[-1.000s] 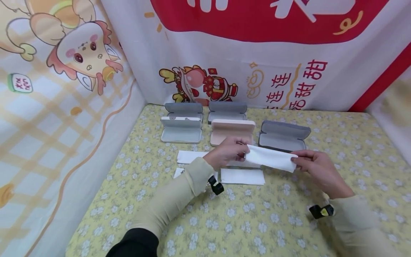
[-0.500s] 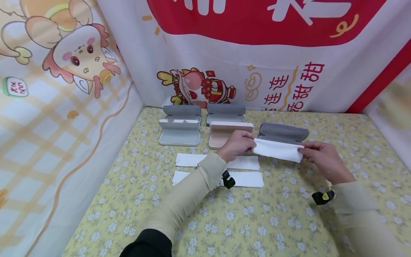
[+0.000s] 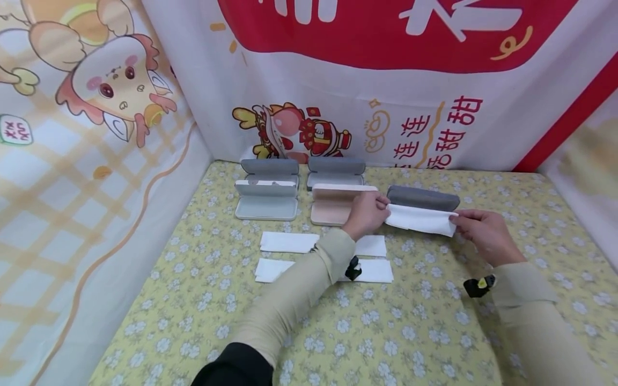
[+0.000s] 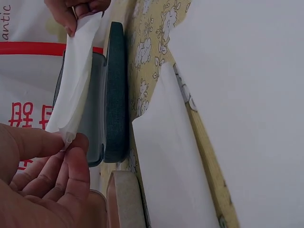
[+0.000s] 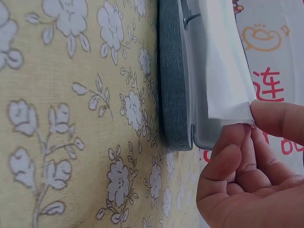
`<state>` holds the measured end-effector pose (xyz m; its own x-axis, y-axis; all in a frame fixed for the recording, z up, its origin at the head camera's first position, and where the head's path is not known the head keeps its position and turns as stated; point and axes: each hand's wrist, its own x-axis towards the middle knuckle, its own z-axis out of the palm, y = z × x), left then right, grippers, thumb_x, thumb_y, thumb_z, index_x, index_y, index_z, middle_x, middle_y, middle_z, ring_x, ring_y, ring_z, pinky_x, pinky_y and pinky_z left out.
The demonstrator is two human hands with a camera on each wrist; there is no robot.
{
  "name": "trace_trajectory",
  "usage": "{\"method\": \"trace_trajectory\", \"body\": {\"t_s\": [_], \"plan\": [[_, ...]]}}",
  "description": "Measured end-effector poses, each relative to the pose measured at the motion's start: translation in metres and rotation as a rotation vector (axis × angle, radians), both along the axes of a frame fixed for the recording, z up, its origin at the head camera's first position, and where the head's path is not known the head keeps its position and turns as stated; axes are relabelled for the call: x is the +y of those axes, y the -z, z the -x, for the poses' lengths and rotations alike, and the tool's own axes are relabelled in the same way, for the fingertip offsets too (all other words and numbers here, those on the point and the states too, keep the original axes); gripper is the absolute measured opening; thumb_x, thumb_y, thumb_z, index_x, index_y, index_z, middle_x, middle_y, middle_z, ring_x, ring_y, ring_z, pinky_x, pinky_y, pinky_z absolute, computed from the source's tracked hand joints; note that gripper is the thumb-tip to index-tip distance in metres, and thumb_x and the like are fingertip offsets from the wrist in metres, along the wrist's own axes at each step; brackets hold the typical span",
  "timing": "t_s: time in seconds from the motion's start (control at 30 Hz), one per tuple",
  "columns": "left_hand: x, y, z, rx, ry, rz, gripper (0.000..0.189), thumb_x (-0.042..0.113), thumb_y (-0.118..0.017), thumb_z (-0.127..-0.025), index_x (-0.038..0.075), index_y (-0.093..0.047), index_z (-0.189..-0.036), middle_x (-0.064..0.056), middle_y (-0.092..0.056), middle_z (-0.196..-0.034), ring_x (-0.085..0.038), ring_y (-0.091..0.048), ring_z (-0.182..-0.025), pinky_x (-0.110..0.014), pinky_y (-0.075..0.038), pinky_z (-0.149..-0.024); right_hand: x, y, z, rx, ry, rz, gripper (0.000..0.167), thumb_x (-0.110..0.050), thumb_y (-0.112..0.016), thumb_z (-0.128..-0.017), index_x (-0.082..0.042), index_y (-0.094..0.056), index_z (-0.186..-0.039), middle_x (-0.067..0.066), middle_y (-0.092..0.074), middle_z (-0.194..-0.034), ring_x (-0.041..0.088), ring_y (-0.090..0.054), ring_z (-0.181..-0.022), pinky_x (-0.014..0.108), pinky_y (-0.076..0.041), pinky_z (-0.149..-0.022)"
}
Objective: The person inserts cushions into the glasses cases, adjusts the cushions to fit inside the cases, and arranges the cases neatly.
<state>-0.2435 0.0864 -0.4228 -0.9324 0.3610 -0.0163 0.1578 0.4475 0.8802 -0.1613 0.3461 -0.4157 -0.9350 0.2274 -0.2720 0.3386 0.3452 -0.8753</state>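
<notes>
While both hands (image 3: pixel 366 216) (image 3: pixel 485 236) pinch a white cloth (image 3: pixel 421 219) — seemingly folded — it partly hides an open case (image 3: pixel 424 198).

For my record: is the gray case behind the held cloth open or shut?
The gray case is open; both wrist views show its lid raised.

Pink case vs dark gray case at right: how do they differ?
Lining: pink in the pink case, gray in the dark gray case.
Pose, head view: pink case nearly level; dark gray case slants slightly.
Head view: left hand partly hides pink case; white cloth partly hides dark gray case.
Both stand open.
</notes>
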Motion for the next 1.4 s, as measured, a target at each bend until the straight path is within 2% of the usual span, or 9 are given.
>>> {"method": "trace_trajectory", "body": {"t_s": [0.13,0.33,0.5,0.63,0.83,1.03,1.13,1.4], "plan": [[0.008,0.001,0.003,0.048,-0.024,0.028,0.011,0.008,-0.073,-0.093,0.009,-0.073,-0.104,0.006,-0.066,-0.088,-0.006,-0.061,-0.083,-0.019,-0.05,-0.071,0.003,0.001,0.004,0.022,0.02,-0.005,0.057,-0.035,-0.061,-0.101,0.007,-0.051,-0.137,0.006,-0.056,-0.112,0.009,-0.059,-0.087,0.03,-0.055,-0.077],[0.014,0.002,0.006,0.127,-0.056,0.094,0.008,0.007,-0.073,-0.092,0.008,-0.074,-0.1,0.003,-0.068,-0.087,-0.009,-0.062,-0.084,-0.02,-0.048,-0.075,0.006,0.008,0.011,0.025,0.068,-0.013,0.052,-0.032,-0.066,-0.099,0.006,-0.056,-0.133,-0.007,-0.061,-0.096,0.009,-0.06,-0.085,0.028,-0.055,-0.075],[0.018,0.004,0.007,0.134,-0.074,0.156,0.008,0.007,-0.073,-0.092,0.009,-0.075,-0.1,0.002,-0.068,-0.09,-0.01,-0.062,-0.086,-0.021,-0.048,-0.076,0.008,0.014,0.014,-0.014,0.083,-0.041,0.051,-0.033,-0.067,-0.098,0.004,-0.058,-0.133,-0.001,-0.062,-0.101,0.014,-0.061,-0.089,0.031,-0.055,-0.076],[0.022,0.007,0.006,0.144,-0.057,0.188,0.009,0.01,-0.071,-0.095,0.01,-0.075,-0.103,0.002,-0.068,-0.093,-0.009,-0.062,-0.084,-0.022,-0.05,-0.073,0.01,0.016,0.015,-0.03,0.099,-0.044,0.051,-0.032,-0.068,-0.098,0.003,-0.058,-0.133,0.002,-0.061,-0.106,0.013,-0.062,-0.089,0.031,-0.055,-0.076],[0.025,0.008,0.003,0.252,-0.038,0.279,0.008,0.012,-0.069,-0.097,0.013,-0.074,-0.103,0.003,-0.07,-0.095,-0.012,-0.064,-0.083,-0.025,-0.05,-0.072,0.01,0.017,0.018,-0.041,0.128,-0.027,0.048,-0.029,-0.07,-0.097,0.003,-0.059,-0.132,0.0,-0.063,-0.102,0.009,-0.064,-0.086,0.03,-0.056,-0.077],[0.027,0.009,0.003,0.351,-0.011,0.375,0.009,0.011,-0.066,-0.098,0.013,-0.073,-0.104,0.002,-0.071,-0.097,-0.013,-0.066,-0.083,-0.024,-0.051,-0.07,0.007,0.02,0.022,-0.031,0.157,-0.055,0.047,-0.03,-0.071,-0.096,0.001,-0.061,-0.13,0.008,-0.059,-0.115,0.012,-0.063,-0.088,0.03,-0.055,-0.075],[0.028,0.011,0.005,0.397,-0.001,0.416,0.01,0.011,-0.067,-0.098,0.013,-0.073,-0.105,0.001,-0.071,-0.098,-0.013,-0.067,-0.082,-0.023,-0.051,-0.068,0.007,0.022,0.024,-0.032,0.165,-0.064,0.046,-0.031,-0.072,-0.095,0.0,-0.062,-0.128,0.01,-0.059,-0.116,0.014,-0.063,-0.087,0.029,-0.055,-0.074],[0.027,0.016,0.006,0.383,0.008,0.41,0.011,0.013,-0.07,-0.096,0.013,-0.069,-0.107,0.0,-0.07,-0.096,-0.012,-0.065,-0.077,-0.022,-0.05,-0.063,0.007,0.026,0.026,-0.028,0.167,-0.109,0.037,-0.024,-0.074,-0.094,0.001,-0.066,-0.119,0.008,-0.064,-0.105,0.016,-0.063,-0.081,0.031,-0.054,-0.068]]}}
